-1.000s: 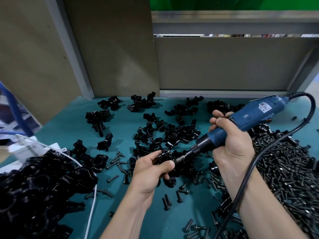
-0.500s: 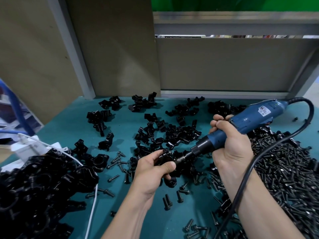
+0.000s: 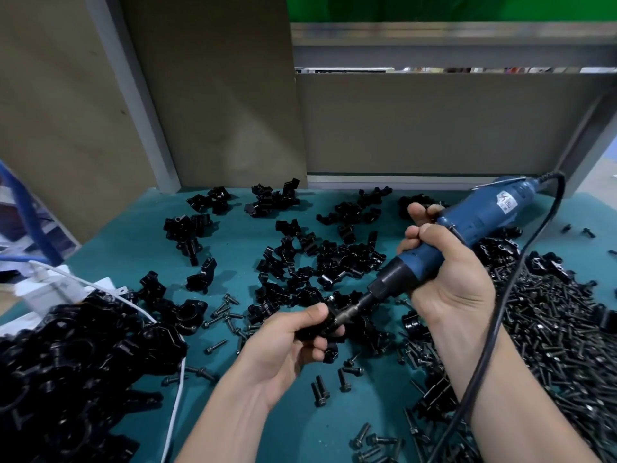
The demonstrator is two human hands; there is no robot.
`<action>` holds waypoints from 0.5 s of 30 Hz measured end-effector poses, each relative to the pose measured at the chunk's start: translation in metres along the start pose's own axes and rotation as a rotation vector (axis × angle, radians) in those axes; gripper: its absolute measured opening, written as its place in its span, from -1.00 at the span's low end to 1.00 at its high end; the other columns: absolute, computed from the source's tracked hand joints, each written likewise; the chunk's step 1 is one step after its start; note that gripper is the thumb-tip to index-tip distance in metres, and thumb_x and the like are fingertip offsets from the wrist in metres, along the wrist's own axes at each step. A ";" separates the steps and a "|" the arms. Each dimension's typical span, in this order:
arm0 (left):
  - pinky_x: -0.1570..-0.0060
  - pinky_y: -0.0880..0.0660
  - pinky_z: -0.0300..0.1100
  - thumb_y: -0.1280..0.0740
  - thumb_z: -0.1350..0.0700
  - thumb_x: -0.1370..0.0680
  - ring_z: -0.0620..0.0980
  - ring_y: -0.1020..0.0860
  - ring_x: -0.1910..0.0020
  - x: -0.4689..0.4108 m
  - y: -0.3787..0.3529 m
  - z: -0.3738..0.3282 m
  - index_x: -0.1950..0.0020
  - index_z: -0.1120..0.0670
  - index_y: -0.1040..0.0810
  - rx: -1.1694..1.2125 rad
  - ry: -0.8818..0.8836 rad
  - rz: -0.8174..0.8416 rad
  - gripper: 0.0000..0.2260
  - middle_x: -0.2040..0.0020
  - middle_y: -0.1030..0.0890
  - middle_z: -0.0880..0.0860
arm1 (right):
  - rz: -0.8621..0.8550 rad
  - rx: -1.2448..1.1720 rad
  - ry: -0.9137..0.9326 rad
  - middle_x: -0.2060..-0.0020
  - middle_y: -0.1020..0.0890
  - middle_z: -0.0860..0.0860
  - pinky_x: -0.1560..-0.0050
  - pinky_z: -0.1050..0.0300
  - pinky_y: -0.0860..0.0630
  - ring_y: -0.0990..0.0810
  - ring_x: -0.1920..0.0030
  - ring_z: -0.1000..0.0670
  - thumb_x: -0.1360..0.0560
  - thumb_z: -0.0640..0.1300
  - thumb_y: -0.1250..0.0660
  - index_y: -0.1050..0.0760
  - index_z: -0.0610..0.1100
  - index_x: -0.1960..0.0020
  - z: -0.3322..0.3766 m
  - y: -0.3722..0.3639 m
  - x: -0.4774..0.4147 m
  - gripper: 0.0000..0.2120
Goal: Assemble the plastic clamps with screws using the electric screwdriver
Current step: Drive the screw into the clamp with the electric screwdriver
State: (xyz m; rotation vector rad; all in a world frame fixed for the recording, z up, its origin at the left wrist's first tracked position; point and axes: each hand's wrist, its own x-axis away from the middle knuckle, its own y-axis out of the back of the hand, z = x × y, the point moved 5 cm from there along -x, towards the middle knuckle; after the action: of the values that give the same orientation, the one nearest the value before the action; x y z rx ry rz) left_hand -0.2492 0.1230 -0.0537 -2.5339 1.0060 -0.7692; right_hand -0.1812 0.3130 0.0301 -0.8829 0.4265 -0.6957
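Teal table (image 3: 133, 248) runs back to brown board panels (image 3: 217, 95) framed in grey metal. Near its middle the left grip (image 3: 287, 345) pinches a small black plastic clamp (image 3: 314, 330) between thumb and curled fingers. The right grip (image 3: 447, 272) is wrapped around a blue electric screwdriver (image 3: 480, 218) that tilts down to the left, its metal bit (image 3: 354, 310) touching the clamp. A black power cable (image 3: 499, 312) hangs from the tool's rear past the right forearm. Loose black clamp pieces (image 3: 340, 259) lie scattered beyond the hands. A heap of black screws (image 3: 551, 329) spreads on the right, and a pile of black clamps (image 3: 66, 362) sits at the left, crossed by a white cable (image 3: 173, 412)
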 end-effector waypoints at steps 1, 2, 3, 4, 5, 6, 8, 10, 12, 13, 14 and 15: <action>0.50 -0.49 -0.29 -0.48 0.15 -0.37 -0.09 -0.51 0.44 0.000 0.000 0.000 0.14 0.21 -0.78 0.013 0.007 -0.003 -0.83 0.15 -0.70 0.24 | 0.019 0.000 -0.012 0.05 -0.71 -0.06 0.27 0.26 -0.55 -0.59 0.30 0.06 -0.56 -0.49 -0.17 -0.48 -0.12 0.01 0.000 -0.001 0.000 -0.70; 0.50 -0.49 -0.29 -0.48 0.15 -0.36 -0.08 -0.52 0.44 0.000 0.000 -0.001 0.11 0.23 -0.78 0.019 0.012 -0.005 -0.81 0.14 -0.70 0.24 | 0.034 -0.002 -0.022 0.05 -0.71 -0.05 0.26 0.27 -0.55 -0.59 0.30 0.06 -0.56 -0.49 -0.17 -0.48 -0.11 0.01 0.001 -0.001 0.000 -0.70; 0.50 -0.49 -0.29 -0.48 0.16 -0.36 -0.08 -0.52 0.45 -0.001 0.000 -0.001 0.09 0.24 -0.77 0.022 0.018 -0.008 -0.79 0.14 -0.70 0.24 | 0.047 -0.009 -0.032 0.03 -0.71 -0.05 0.26 0.27 -0.55 -0.59 0.29 0.06 -0.55 -0.49 -0.17 -0.48 -0.10 0.00 0.001 -0.001 0.000 -0.69; 0.50 -0.49 -0.29 -0.48 0.16 -0.35 -0.08 -0.52 0.45 -0.001 -0.001 -0.001 0.08 0.24 -0.77 0.020 0.022 -0.010 -0.78 0.15 -0.70 0.24 | 0.060 -0.020 -0.043 0.02 -0.70 -0.04 0.25 0.27 -0.55 -0.59 0.29 0.07 -0.54 -0.48 -0.17 -0.49 -0.10 -0.01 0.002 0.000 0.000 -0.69; 0.50 -0.49 -0.29 -0.48 0.16 -0.35 -0.08 -0.51 0.45 -0.002 -0.002 -0.001 0.08 0.25 -0.77 0.016 0.021 -0.013 -0.78 0.16 -0.70 0.24 | 0.071 -0.031 -0.054 0.00 -0.70 -0.03 0.25 0.27 -0.55 -0.58 0.28 0.07 -0.51 -0.47 -0.20 -0.49 -0.09 -0.01 0.002 0.000 0.000 -0.69; 0.51 -0.48 -0.29 -0.47 0.16 -0.34 -0.08 -0.51 0.45 -0.002 -0.003 -0.001 0.09 0.27 -0.76 0.014 0.016 -0.019 -0.76 0.17 -0.69 0.23 | 0.077 -0.041 -0.065 -0.02 -0.70 -0.02 0.25 0.27 -0.55 -0.58 0.28 0.08 -0.47 -0.45 -0.23 -0.50 -0.08 -0.02 0.003 0.001 0.000 -0.69; 0.53 -0.46 -0.29 -0.47 0.15 -0.33 -0.08 -0.50 0.47 -0.002 -0.003 -0.002 0.04 0.31 -0.73 0.003 -0.008 -0.043 -0.71 0.20 -0.69 0.23 | 0.068 -0.056 -0.084 -0.04 -0.69 -0.03 0.24 0.27 -0.55 -0.57 0.27 0.08 -0.41 -0.42 -0.27 -0.51 -0.08 0.00 0.004 0.002 0.000 -0.70; 0.55 -0.43 -0.27 -0.45 0.13 -0.32 -0.07 -0.48 0.49 -0.002 -0.004 -0.002 0.00 0.31 -0.69 -0.030 -0.038 -0.069 -0.66 0.24 -0.67 0.23 | 0.049 -0.062 -0.104 -0.06 -0.70 -0.06 0.24 0.27 -0.56 -0.58 0.27 0.07 -0.39 -0.41 -0.29 -0.52 -0.10 0.03 0.003 0.004 0.000 -0.73; 0.56 -0.40 -0.26 -0.43 0.10 -0.30 -0.06 -0.46 0.50 -0.001 -0.004 -0.002 0.00 0.31 -0.67 -0.069 -0.056 -0.093 -0.63 0.27 -0.65 0.22 | 0.057 -0.068 -0.124 -0.08 -0.70 -0.09 0.22 0.27 -0.58 -0.59 0.27 0.06 -0.38 -0.40 -0.29 -0.52 -0.12 0.03 0.004 0.004 0.001 -0.75; 0.58 -0.37 -0.26 -0.41 0.10 -0.28 -0.05 -0.44 0.51 0.000 -0.003 -0.001 0.00 0.32 -0.67 -0.081 -0.063 -0.106 -0.61 0.30 -0.64 0.22 | 0.076 -0.076 -0.134 -0.08 -0.70 -0.10 0.21 0.27 -0.58 -0.59 0.26 0.06 -0.39 -0.39 -0.28 -0.52 -0.12 0.03 0.006 0.004 0.001 -0.76; 0.59 -0.34 -0.26 -0.40 0.09 -0.27 -0.04 -0.42 0.52 0.001 0.000 -0.002 -0.01 0.33 -0.67 -0.081 -0.068 -0.123 -0.59 0.32 -0.61 0.21 | 0.102 -0.088 -0.143 -0.08 -0.70 -0.09 0.19 0.27 -0.58 -0.59 0.25 0.07 -0.41 -0.38 -0.27 -0.51 -0.12 0.02 0.008 0.004 0.002 -0.77; 0.62 -0.29 -0.27 -0.38 0.09 -0.27 -0.04 -0.39 0.53 0.001 0.005 -0.003 -0.01 0.33 -0.68 -0.071 -0.078 -0.145 -0.58 0.33 -0.59 0.20 | 0.127 -0.098 -0.148 -0.08 -0.70 -0.08 0.18 0.27 -0.58 -0.58 0.24 0.08 -0.42 -0.37 -0.25 -0.51 -0.12 0.02 0.012 0.005 0.003 -0.78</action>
State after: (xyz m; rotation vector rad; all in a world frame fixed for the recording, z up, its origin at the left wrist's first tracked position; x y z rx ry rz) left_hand -0.2529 0.1182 -0.0533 -2.6988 0.8463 -0.6778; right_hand -0.1702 0.3195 0.0326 -0.9840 0.3833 -0.4924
